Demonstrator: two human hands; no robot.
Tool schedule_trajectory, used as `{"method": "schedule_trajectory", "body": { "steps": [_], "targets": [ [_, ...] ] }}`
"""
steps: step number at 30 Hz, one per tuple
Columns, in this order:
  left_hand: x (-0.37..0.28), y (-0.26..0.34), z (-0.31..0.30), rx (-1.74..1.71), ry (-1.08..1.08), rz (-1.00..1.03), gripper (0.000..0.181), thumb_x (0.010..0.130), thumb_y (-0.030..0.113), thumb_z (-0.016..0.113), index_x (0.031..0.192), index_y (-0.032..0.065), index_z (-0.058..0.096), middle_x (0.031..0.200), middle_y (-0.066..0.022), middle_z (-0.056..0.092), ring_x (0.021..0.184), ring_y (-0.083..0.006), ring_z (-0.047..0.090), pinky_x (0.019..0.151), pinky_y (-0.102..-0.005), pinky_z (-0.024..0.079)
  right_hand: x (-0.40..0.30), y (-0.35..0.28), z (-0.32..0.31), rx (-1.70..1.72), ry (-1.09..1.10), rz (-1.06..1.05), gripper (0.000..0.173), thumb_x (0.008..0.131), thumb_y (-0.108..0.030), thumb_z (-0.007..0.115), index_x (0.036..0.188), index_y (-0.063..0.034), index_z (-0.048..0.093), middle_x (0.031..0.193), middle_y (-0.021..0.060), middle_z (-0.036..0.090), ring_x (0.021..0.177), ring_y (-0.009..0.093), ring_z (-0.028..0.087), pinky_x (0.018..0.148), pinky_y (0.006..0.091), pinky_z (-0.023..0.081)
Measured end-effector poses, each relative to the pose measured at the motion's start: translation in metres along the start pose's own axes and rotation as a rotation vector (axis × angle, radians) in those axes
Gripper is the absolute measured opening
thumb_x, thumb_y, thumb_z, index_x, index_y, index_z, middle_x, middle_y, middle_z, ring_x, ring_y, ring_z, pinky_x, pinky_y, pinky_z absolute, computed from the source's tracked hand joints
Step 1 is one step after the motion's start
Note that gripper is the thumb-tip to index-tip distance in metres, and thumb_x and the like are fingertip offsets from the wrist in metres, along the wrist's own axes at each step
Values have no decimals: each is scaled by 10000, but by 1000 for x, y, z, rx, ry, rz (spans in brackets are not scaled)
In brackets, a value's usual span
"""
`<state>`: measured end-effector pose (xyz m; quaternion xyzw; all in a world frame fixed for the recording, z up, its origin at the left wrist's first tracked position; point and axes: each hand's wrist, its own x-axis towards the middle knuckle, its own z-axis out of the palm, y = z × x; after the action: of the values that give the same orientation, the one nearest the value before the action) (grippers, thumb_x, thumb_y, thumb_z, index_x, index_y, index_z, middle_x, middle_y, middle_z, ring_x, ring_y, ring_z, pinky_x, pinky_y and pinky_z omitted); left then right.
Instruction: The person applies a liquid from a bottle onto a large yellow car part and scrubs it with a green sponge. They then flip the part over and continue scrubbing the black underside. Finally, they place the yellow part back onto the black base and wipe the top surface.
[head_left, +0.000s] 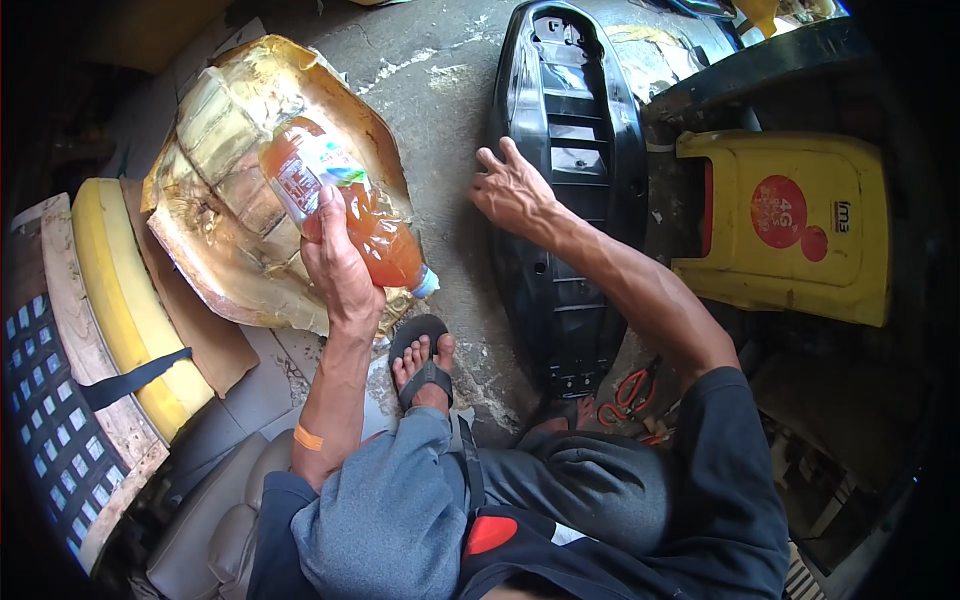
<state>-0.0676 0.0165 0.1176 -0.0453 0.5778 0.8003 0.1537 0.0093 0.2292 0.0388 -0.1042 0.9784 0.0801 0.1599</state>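
My left hand (341, 266) grips a clear plastic bottle (379, 236) of amber liquid, with its light-blue cap (426, 281) towards the lower right. Beneath the bottle, on the floor, lies a stained, yellowish moulded shell (217, 195) with raised edges. A long black plastic seat base (574, 300), apparently for a motorcycle, stretches ahead of me with its ribbed hollow side up. Over its left edge is my right hand (517, 187), with two fingers spread and no object visible in it. The thumb side of that hand is hidden.
Red-handled scissors (634, 394) lie near my foot at the seat base's lower end. On the right stands a yellow plastic stool or chair (787, 225). At left, a wooden frame with black webbing (64, 420) leans beside yellow foam (135, 307). Grey upholstery (210, 517) sits lower left.
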Motion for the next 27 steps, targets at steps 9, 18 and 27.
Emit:
{"method": "schedule_trajectory", "body": {
  "steps": [9, 18, 27],
  "targets": [
    [-1, 0, -4, -20, 11, -19, 341, 1034, 312, 581, 1192, 14, 627, 1081, -39, 661, 970, -127, 633, 841, -309, 531, -18, -58, 28, -90, -122, -250, 275, 944, -337, 560, 1030, -212, 790, 1093, -39, 745, 1327, 255, 488, 1162, 631, 189],
    [-1, -3, -3, -17, -1, -62, 353, 1026, 335, 590, 1192, 26, 622, 1081, -41, 653, 954, -138, 633, 815, -330, 542, -69, -96, 16, -135, -267, -366, 302, 948, -368, 540, 1048, -228, 788, 1082, -44, 740, 1304, 244, 496, 1164, 668, 164],
    [-14, -5, -6, -35, 7, -90, 311, 1034, 318, 576, 1223, 71, 582, 1051, -30, 643, 929, -142, 639, 787, -326, 554, -73, -38, 1, 161, 194, 32, 129, 852, -219, 612, 917, -136, 685, 917, 23, 709, 1093, 221, 539, 948, 475, 382]
  ]
}}
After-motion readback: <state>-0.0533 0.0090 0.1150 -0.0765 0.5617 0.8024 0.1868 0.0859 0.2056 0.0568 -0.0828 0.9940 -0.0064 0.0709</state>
